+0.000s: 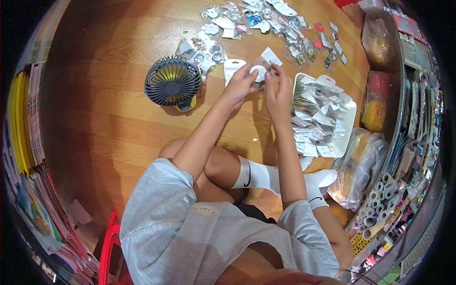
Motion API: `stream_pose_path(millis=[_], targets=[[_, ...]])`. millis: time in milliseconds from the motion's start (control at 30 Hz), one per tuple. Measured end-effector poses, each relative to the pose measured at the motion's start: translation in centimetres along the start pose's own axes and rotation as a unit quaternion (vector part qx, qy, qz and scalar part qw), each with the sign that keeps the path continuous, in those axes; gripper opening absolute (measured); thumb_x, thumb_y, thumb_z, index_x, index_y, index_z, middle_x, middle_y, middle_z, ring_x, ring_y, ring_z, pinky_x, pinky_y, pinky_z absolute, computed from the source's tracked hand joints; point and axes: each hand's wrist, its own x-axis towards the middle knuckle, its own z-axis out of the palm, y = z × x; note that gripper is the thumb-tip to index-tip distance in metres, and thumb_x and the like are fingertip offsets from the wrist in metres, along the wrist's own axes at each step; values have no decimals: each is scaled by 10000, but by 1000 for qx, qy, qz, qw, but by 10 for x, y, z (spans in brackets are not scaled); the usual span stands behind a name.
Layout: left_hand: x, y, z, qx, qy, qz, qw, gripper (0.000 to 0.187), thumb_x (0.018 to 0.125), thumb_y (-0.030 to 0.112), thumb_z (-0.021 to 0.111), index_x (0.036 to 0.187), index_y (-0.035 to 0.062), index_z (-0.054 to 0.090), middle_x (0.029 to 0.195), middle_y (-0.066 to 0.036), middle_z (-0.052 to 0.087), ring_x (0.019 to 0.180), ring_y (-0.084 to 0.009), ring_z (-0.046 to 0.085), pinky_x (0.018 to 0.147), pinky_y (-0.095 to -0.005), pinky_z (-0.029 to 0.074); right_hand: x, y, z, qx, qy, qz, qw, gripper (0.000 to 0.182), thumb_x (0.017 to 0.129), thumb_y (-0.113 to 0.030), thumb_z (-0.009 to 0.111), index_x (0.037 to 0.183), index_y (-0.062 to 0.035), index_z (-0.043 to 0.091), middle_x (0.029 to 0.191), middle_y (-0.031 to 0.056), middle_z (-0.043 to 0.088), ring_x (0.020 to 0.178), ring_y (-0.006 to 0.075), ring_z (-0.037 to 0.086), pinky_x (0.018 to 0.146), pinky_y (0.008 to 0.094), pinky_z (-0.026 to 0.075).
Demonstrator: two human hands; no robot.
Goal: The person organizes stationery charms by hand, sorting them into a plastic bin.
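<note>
Between my two hands is a small clear plastic packet (259, 74) with a round white piece inside and a white card top (271, 56). My left hand (240, 87) pinches its left side, thumb over the front. On the right edge, my right hand (279, 89) has its fingertips closed at the plastic. A white header card (232, 67) lies on the floor just left of the packet. Right of my right hand stands a white plastic basket (350, 124), heaped with many small packets with white cards (317, 111).
A dark round fan (174, 81) stands on the wooden floor (104, 47) at left. Loose packets (294, 33) spread across the back. Shelves of goods (413, 156) and plastic-wrapped bundles (356, 166) line the right. Booklets (21, 123) and a red stool (108, 240) are at left.
</note>
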Motion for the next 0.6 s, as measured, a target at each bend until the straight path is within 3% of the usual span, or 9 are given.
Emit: stream_pose_path(millis=[67,133,167,267,367,433,467,533,600], targets=[[-1,0,1,39,-11,15,999,344,856,114,455,1191,78,389,1011,-54,514,864,-126,526,693,-263,473,6,7,3,-42,54,-3,998,392,784,-213,554,1085,13,444,989,157,530,906,253,500,786,355,377],[-1,1,0,22,-22,11,999,344,840,78,472,1176,66,400,1011,-52,517,870,-114,522,706,-251,463,9,21,12,317,87,160,931,361,778,-176,584,1052,28,467,945,111,551,849,164,524,707,290,430],[-1,2,-1,22,-20,13,999,344,840,78,472,1176,66,400,1011,-52,517,870,-114,522,706,-251,463,12,15,2,399,18,251,882,301,759,-142,616,976,44,524,886,73,576,769,97,536,639,227,449],[3,0,-6,36,-45,53,997,355,825,62,487,1170,53,402,1007,-52,522,864,-116,523,724,-232,446,10,21,0,397,7,249,883,243,746,-132,629,910,37,569,813,59,598,684,88,547,603,211,450],[8,-6,-11,203,-52,150,966,389,801,96,530,1162,27,401,1026,-84,530,929,-157,508,788,-268,419,7,20,-3,365,65,207,906,173,745,-112,625,837,32,596,747,43,603,627,70,530,541,195,422],[4,-5,-10,441,62,260,856,444,805,155,542,1182,-6,370,1109,-112,497,1029,-171,462,869,-300,367,4,18,-7,303,116,171,930,106,741,-90,613,753,11,584,676,48,591,577,79,517,506,202,393],[1,-4,-7,442,63,261,856,444,805,155,542,1182,-6,370,1109,-112,497,1029,-171,462,869,-300,367,2,16,-9,304,115,170,930,106,741,-90,613,753,11,584,676,48,591,577,79,517,506,202,393],[-3,-6,3,473,37,321,819,503,805,202,547,1206,-22,340,1167,-146,455,1075,-184,425,906,-314,329,-2,11,-10,61,77,134,986,130,721,-101,619,719,12,554,612,75,561,519,123,511,506,238,402],[0,-15,4,396,-25,283,873,523,824,222,516,1240,-9,299,1201,-163,421,1086,-193,415,925,-304,306,-8,-11,-1,80,62,95,990,165,709,-119,617,715,25,536,658,110,553,560,159,533,532,275,415]])
